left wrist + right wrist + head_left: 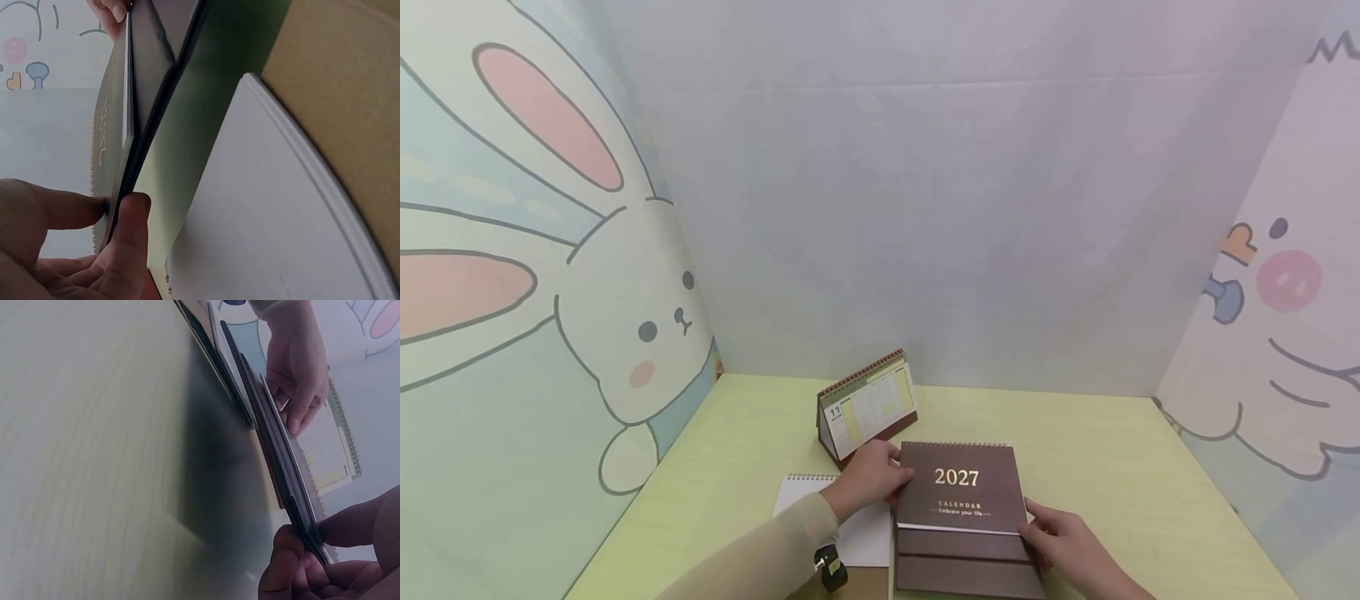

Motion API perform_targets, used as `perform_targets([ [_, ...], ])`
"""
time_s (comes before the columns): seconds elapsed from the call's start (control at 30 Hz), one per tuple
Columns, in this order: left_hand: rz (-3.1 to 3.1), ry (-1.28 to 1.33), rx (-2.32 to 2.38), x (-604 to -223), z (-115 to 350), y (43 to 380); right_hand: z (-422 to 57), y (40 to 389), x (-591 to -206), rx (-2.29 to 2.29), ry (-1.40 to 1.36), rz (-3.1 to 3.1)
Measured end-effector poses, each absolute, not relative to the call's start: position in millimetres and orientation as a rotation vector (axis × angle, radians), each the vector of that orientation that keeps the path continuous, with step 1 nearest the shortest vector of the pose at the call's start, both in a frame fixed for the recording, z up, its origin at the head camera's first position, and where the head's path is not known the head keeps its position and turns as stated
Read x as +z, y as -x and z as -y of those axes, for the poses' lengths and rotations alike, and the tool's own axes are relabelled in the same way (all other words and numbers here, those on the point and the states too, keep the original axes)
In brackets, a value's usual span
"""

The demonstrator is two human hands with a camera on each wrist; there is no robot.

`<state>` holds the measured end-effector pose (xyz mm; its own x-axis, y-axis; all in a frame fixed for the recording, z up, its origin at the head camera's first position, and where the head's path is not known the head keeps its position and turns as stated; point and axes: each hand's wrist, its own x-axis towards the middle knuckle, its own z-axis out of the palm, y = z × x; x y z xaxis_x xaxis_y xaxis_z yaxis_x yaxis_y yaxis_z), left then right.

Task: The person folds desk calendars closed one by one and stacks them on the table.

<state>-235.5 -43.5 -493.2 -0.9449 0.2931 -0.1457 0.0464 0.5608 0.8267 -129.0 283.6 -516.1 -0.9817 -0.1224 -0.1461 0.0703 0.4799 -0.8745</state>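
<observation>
A dark brown 2027 desk calendar (958, 479) is folded flat, its spiral binding at the far edge and its stand panels (966, 567) spread toward me. My left hand (868, 479) pinches its left edge between thumb and fingers. At the right edge, my right hand (1063, 546) grips the cover and the panel beneath, thumb on top. In the right wrist view the calendar (275, 431) appears edge-on above the table, casting a shadow. The left wrist view shows white pages between the cover and the brown panels.
Behind my left hand, another desk calendar (872, 408) stands propped up, turned to page 11. A spiral pad with white pages (868, 537) and a brown backing lies left of the 2027 calendar, partly under my left forearm. Cloth walls surround the pale yellow table (1097, 450).
</observation>
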Motion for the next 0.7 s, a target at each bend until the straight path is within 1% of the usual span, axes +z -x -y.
perform_targets([
  [0.33, -2.556, -0.309, 1.3, -499.9, 43.8, 235.1, -282.2, 129.7, -517.4, -1.447, 0.057, -2.542],
  [0.7, -2.569, -0.305, 1.275, -502.9, 42.4, 232.7, -285.4, 130.0, -522.8, -1.489, 0.132, -2.518],
])
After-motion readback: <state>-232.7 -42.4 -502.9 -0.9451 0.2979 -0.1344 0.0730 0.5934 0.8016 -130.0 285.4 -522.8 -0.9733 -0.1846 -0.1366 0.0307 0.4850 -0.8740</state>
